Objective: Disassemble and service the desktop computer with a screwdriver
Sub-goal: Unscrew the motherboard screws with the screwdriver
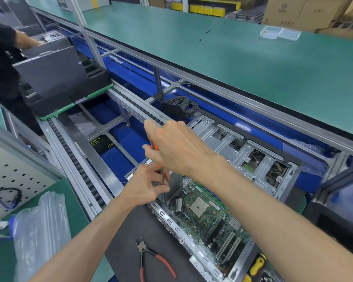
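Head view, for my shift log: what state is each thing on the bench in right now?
Computer case: side panel off, motherboard exposed.
Screwdriver: upright, tip down inside the case.
Right hand: grips the orange handle.
Left hand: pinches the shaft.
Cutters: lying unused on the grey mat.
Cable coil: coiled, beyond the case.

I'm on an electronics assembly line, factory floor. Long green-matted worktop (222,64) on aluminium framing, roller conveyor (77,169) carrying a PC case on a pallet (55,78), pegboard (14,178) at my left, stacked cartons (298,11) at the back.
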Available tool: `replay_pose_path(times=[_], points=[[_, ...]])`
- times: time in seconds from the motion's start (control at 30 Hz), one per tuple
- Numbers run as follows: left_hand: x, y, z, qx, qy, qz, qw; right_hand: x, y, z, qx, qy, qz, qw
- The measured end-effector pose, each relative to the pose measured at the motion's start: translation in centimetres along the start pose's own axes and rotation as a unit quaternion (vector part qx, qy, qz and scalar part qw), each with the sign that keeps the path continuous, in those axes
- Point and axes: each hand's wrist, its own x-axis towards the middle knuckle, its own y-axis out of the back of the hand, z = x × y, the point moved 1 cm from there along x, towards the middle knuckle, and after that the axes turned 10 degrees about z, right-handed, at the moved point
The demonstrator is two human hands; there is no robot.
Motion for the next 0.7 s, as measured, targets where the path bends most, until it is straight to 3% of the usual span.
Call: replay_pose_path(times=[0.7], points=[[-0.37, -0.25, -0.64, -0.025, 0.01, -0.001, 1.0, -0.24, 0.03, -0.51, -0.01, 0.015, 0.044, 0.999]])
